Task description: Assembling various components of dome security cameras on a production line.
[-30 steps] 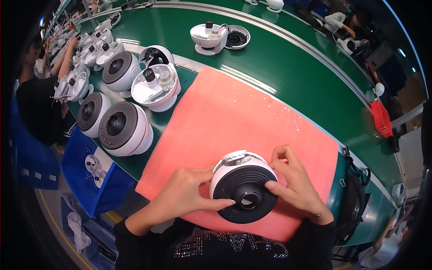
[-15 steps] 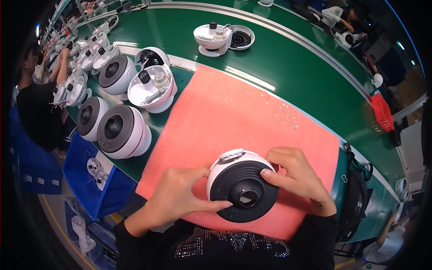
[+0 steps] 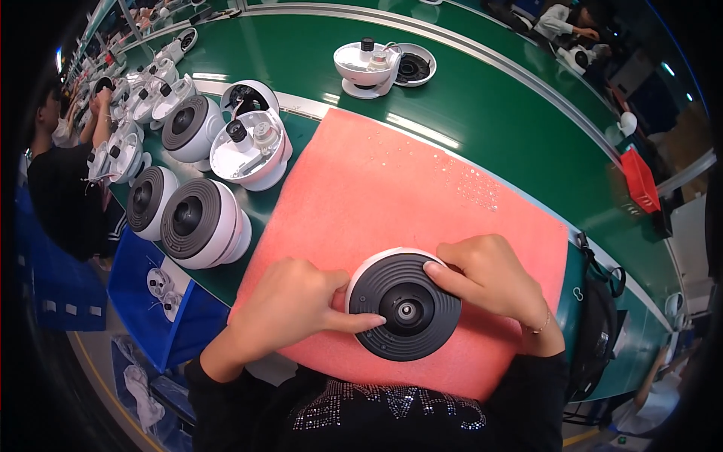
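Observation:
A round white device point(image 3: 407, 309) with a dark grey ridged face and a black-rimmed lens at its middle is held between my two hands, above the pink mat point(image 3: 361, 196). Its face is turned up toward me. My left hand point(image 3: 290, 305) grips the left side, thumb lying across the face beside the lens and fingers curled behind. On the upper right, my right hand point(image 3: 489, 279) clasps the rim with its thumb on the ridges; its other fingers are partly hidden behind the device.
Small clear beads or screws point(image 3: 474, 188) lie on the mat's far part. To the left stand closed devices point(image 3: 199, 218) and an opened one point(image 3: 252, 147). Another opened unit point(image 3: 367, 68) is on the green belt point(image 3: 489, 98). A blue bin point(image 3: 181, 324), black bag point(image 3: 595, 331) and co-worker point(image 3: 68, 166) flank me.
The device has tilted so its ridged face and lens point more directly up at me; the panel on its white far side is out of sight. The belt unit has shifted slightly right.

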Demonstrator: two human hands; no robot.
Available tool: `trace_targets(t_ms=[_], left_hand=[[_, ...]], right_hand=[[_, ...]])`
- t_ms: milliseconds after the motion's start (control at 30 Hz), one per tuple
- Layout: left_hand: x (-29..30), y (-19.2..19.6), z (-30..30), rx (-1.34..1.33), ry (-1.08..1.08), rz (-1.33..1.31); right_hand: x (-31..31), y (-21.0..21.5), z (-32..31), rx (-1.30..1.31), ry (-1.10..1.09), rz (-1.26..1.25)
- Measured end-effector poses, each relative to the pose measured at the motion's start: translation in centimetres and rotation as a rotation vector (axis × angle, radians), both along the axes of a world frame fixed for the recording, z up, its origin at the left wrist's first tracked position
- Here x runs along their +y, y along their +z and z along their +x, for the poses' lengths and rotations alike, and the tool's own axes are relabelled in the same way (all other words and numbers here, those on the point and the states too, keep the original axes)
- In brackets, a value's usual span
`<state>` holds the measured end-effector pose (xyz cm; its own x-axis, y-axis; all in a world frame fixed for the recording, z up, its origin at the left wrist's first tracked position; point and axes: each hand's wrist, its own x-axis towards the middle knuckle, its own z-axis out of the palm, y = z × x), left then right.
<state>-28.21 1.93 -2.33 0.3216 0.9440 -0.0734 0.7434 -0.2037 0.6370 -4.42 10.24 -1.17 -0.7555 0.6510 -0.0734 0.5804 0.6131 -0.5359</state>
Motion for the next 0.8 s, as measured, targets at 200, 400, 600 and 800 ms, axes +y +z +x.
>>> trace_targets(t_ms=[200, 400, 600, 800], left_hand=[[0.4, 0.6, -0.1, 0.079, -0.08, 0.064], [0.8, 0.9, -0.3, 0.071, -0.096, -0.098], [0.9, 0.8, -0.1, 0.347, -0.109, -0.117], [-1.1, -3.8, 1.0, -0.977, 0.149, -0.595]], right_hand=[[-0.5, 0.8, -0.2, -0.141, -0.043, 0.117], [-0.7, 0.8, -0.2, -0.152, -0.052, 0.087], [-0.7, 1.0, -0.2, -0.304, -0.093, 0.116], [-1.3, -0.1, -0.1, 0.248, -0.12, -0.577]])
